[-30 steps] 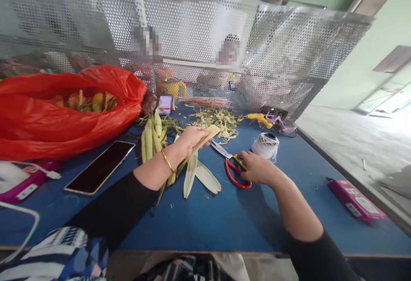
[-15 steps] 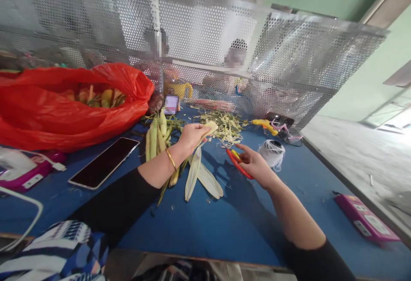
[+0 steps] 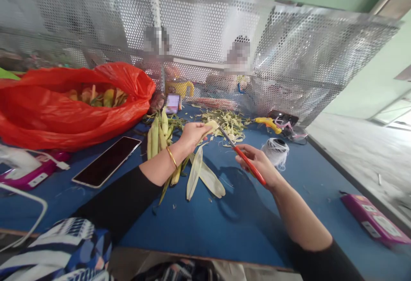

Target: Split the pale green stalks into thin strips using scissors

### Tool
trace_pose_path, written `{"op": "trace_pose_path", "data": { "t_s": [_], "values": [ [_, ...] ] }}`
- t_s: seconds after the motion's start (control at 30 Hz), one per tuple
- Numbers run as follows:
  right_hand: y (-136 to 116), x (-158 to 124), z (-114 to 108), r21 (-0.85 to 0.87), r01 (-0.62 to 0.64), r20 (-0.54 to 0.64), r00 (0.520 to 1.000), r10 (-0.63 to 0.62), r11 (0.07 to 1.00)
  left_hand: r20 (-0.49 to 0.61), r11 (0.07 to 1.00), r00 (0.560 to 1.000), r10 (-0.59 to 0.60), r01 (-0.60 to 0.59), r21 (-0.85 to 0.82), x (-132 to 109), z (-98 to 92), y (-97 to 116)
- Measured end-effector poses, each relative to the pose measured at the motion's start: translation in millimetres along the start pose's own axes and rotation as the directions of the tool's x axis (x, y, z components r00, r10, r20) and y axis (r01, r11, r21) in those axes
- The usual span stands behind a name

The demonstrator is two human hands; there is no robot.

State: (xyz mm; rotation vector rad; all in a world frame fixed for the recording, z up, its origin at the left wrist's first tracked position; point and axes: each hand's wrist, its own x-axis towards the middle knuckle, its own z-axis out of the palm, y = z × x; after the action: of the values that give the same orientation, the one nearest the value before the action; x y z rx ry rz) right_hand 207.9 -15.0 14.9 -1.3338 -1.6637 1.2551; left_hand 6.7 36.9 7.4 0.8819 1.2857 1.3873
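Between its thumb and fingers, my left hand (image 3: 194, 136) pinches a pale yellow corn husk (image 3: 212, 125) above the table. My right hand (image 3: 257, 163) grips a pair of red-handled scissors (image 3: 245, 161). The scissors' blades point up and left, with the tips at the husk's right end; whether they touch it I cannot tell. Two flat pale husk leaves (image 3: 210, 180) lie below my left hand. Left of that wrist is a bundle of greenish-yellow husks (image 3: 156, 137). Behind the hands spreads a heap of thin husk trimmings (image 3: 224, 122).
A red plastic bag (image 3: 128, 118) with husks inside stands at the left, near a phone (image 3: 107, 161). White string (image 3: 276, 151) and a yellow glue gun (image 3: 268, 123) are at the right. Purple power strips (image 3: 374, 219) lie at both sides. A perforated metal screen (image 3: 205, 24) stands behind; people sit beyond it.
The scissors have turned in my right hand, and their blades have come up to the husk's end. My left hand stays nearly in place. The view has shifted slightly.
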Motion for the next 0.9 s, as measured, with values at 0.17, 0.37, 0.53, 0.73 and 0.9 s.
{"op": "trace_pose_path", "data": {
  "t_s": [0.17,0.37,0.53,0.73,0.9],
  "values": [
    [1.6,1.3,2.1,-0.01,-0.002,-0.02,1.0,0.002,1.0,0.077,0.997,0.995,-0.057,0.053,0.051,-3.1,3.0,-3.3],
    [1.3,1.2,2.5,0.022,-0.032,-0.019,0.999,0.033,0.999,0.104,0.99,0.992,-0.068,0.055,0.127,-5.4,4.5,-3.4],
    [6.7,1.8,1.7,0.057,-0.063,0.014,0.998,0.063,0.996,0.104,0.987,0.99,-0.093,0.078,0.144,-1.4,3.4,-6.5],
    [10.7,2.8,0.6,-0.063,-0.037,-0.013,0.999,0.036,0.997,0.109,0.987,0.985,-0.134,0.122,0.107,0.1,3.7,-6.7],
    [9.3,4.9,-4.3,-0.671,0.01,-0.148,0.978,-0.147,0.741,0.117,0.976,0.971,-0.209,0.215,-0.041,-7.5,3.2,7.2]
  ]
}}
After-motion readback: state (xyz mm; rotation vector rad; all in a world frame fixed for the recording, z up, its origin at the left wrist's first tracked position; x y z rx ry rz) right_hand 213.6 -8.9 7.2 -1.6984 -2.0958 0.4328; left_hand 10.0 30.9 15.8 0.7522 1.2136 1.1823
